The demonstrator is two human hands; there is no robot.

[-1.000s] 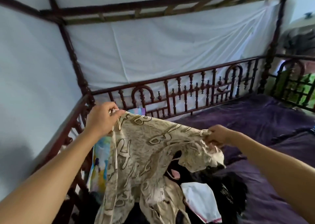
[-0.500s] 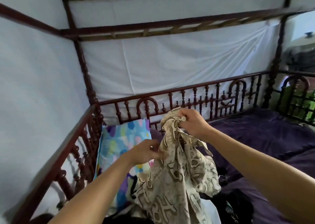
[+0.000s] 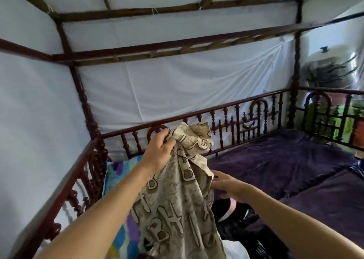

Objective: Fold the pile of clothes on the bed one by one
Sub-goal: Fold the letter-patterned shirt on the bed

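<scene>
A beige garment printed with brown letters (image 3: 177, 199) hangs bunched in the air over the bed. My left hand (image 3: 159, 150) grips its gathered top edge, raised near the rail. Lower down, my right hand (image 3: 226, 185) reaches toward the garment's right edge with fingers spread and relaxed, touching or just short of the cloth. Beneath lies the pile of clothes (image 3: 246, 225), mostly black with a bit of pink and white; the hanging garment hides part of the pile.
A purple cover (image 3: 285, 160) spreads over the bed to the right. A colourful pillow (image 3: 120, 180) leans in the left corner. Carved dark wooden rails (image 3: 236, 118) and posts fence the bed, with white netting (image 3: 177, 81) behind and overhead.
The top of the garment passed from my right hand to my left, which rose to hold it. My right hand let go and dropped to the garment's right side. The view tilted upward.
</scene>
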